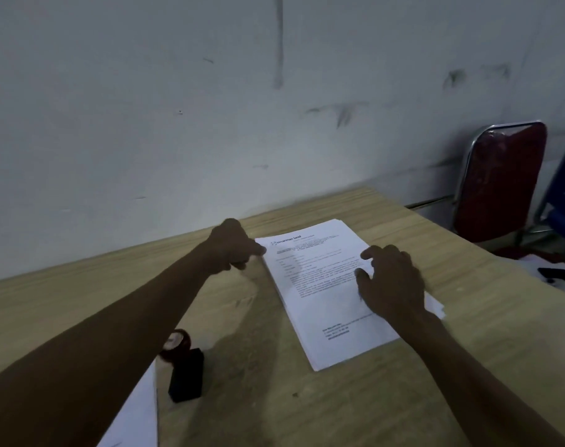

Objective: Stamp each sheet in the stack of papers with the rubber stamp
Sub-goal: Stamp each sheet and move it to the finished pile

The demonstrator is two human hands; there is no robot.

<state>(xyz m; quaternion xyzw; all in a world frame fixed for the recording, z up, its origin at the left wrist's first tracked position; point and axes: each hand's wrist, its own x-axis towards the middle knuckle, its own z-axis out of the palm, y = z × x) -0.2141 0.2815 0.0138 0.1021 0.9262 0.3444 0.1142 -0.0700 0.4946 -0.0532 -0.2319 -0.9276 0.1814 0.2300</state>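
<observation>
- The stack of papers [326, 291] lies on the wooden table [403, 398], turned a little askew; its top sheet carries a printed letterhead and text, and I can make out no stamp mark on it (the light is dim, so a faint one could escape me).
- The left hand [232, 248] is at the stack's far left corner, fingers curled, the fingertips touching or pinching the corner; whether a sheet is actually caught between them cannot be told.
- The right hand [392, 282] rests flat on the right side of the top sheet, fingers spread and relaxed, holding nothing; it seems to pin the stack.
- The rubber stamp [177, 345] stands on the table near the left forearm, well apart from the stack, beside a black block [187, 375] (perhaps the ink pad); neither hand touches it.
- Judged step: squaring or steadying the stack, or lifting a sheet by the corner; no stamping is under way.
- The next move calls for one hand to leave the paper and take up the stamp; the other should keep the sheets from sliding.
- A loose white sheet [135, 411] lies at the near left edge.
</observation>
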